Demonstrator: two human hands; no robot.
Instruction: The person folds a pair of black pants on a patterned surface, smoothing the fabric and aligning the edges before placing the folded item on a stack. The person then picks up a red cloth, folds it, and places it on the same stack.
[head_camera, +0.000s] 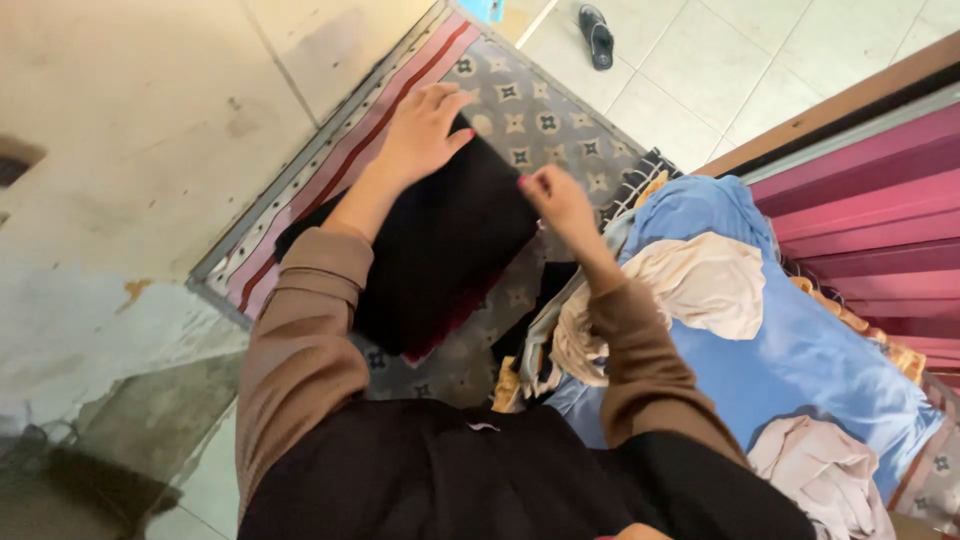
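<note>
While the person is bending over the patterned mat (540, 120), both hands are working a folded black garment (450, 250) that is lying on it. The left hand (425, 130) is lying flat and open on the far edge, gripping nothing; the right hand (560, 200) is pinching the cloth's right edge. A pile of blue and cream laundry (760, 320) is sitting just beside it. To my eye, pressing evenly with the flat palm while tugging that edge taut is keeping the fold square.
</note>
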